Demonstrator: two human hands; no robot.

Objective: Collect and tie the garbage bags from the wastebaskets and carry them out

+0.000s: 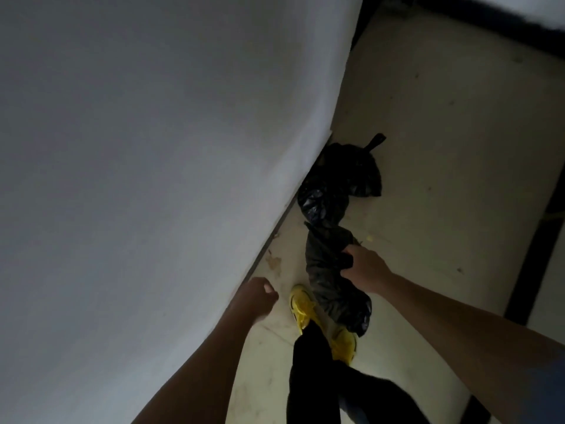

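The white wall (153, 148) fills my left side. My left hand (256, 296) hangs close beside it, fingers curled in and holding nothing. Just right of it are my yellow shoes (301, 304) on the pale tiled floor (443, 148). The black garbage bag (328, 286) hangs over my near foot, and my right hand (363, 267) grips a bunched fold of its plastic. Farther off, a knotted black bag (357, 172) lies on the floor against the foot of the wall.
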